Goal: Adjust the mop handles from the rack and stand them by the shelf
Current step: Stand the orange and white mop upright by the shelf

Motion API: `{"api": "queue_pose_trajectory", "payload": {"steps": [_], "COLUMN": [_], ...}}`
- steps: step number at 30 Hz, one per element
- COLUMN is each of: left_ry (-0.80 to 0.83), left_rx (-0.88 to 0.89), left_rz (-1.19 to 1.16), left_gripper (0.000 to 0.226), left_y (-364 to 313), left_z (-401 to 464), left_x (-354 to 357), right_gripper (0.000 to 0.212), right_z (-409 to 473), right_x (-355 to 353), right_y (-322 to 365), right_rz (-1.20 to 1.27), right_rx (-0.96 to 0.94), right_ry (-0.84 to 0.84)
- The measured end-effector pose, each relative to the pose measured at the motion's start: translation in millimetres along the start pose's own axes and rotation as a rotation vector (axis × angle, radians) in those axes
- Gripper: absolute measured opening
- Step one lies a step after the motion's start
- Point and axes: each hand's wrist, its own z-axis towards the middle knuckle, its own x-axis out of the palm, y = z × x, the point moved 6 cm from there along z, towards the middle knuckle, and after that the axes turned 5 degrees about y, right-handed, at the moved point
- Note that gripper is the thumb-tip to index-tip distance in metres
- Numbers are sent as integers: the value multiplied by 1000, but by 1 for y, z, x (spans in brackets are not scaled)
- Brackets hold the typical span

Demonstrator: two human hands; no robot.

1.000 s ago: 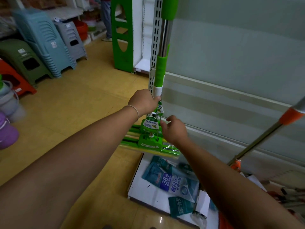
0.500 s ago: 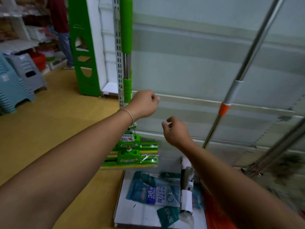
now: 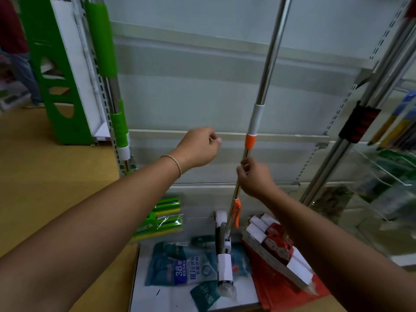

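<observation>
A silver mop handle with an orange collar [image 3: 250, 141] rises upright in the middle against the grey shelf back panel [image 3: 191, 86]. My right hand [image 3: 253, 176] grips this handle just below the collar. Its white mop head [image 3: 224, 255] rests on packaged goods on the floor. My left hand [image 3: 199, 147] hovers to the left of the handle, fingers curled, holding nothing. A green-handled mop [image 3: 117, 122] stands upright at the left by the shelf upright, with its green and yellow head [image 3: 161, 219] on the floor.
More metal handles [image 3: 360, 113] lean at the right beside a clear rack. Blue packets [image 3: 180, 269] and red-and-white boxes [image 3: 279, 251] lie on a white board on the floor. A green shelf end panel [image 3: 56, 82] stands left, and a person behind it.
My left hand has let go of the green mop, which now stands alone at the left. My view swung right, and my right hand took hold of the orange-collared handle.
</observation>
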Motion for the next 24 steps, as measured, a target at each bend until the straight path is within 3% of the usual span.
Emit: {"api": "queue_pose_trajectory", "payload": {"steps": [6, 11, 15, 19, 24], "left_ry": [34, 111, 80, -7, -116], "left_rx": [-35, -169, -269, -358, -410], "left_rz": [-2, -57, -134, -154, -196], "left_gripper": [25, 54, 34, 40, 28], "left_y": [-27, -35, -37, -29, -16], "left_z": [38, 75, 90, 102, 110], "left_x": [53, 113, 145, 165, 175], "right_gripper": [31, 31, 38, 45, 55], "right_z": [34, 68, 85, 101, 118], "right_x": [-14, -4, 13, 31, 56], "right_y": [-57, -110, -144, -162, -165], "right_rz": [-54, -56, -46, -45, -17], "right_rx": [-13, -42, -52, -54, -66], "right_ry": [81, 233, 349, 461, 533]}}
